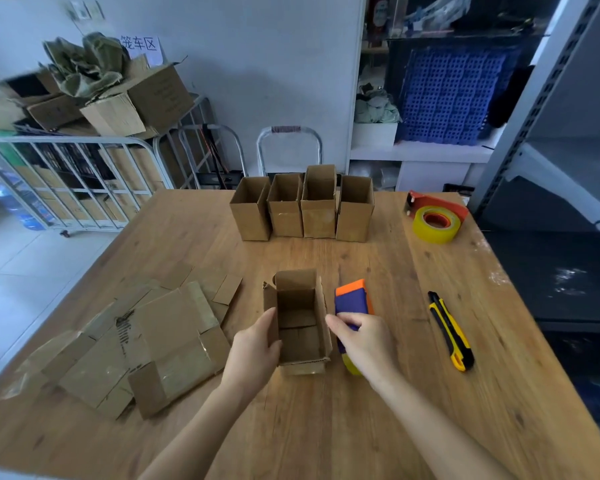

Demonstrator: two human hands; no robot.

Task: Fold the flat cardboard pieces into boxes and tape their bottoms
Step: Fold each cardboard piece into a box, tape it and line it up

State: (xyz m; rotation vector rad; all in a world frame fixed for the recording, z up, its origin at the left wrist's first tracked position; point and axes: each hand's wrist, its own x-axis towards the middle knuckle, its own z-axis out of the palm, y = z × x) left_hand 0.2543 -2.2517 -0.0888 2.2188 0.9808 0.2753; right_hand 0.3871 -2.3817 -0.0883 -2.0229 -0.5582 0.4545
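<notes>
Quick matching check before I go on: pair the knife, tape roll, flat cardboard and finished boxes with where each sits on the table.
Things
1. knife
2. tape roll
3. flat cardboard
4. finished boxes

Places on the table
A. far middle, in a row
B. near left, in a pile
C. far right corner
D. near right, lying alone

Pairs: 1-D, 2-C, 3-B, 4-A

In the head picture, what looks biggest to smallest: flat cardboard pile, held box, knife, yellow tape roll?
1. flat cardboard pile
2. held box
3. knife and yellow tape roll: unsure. The knife is longer, thinner and nearer.
</notes>
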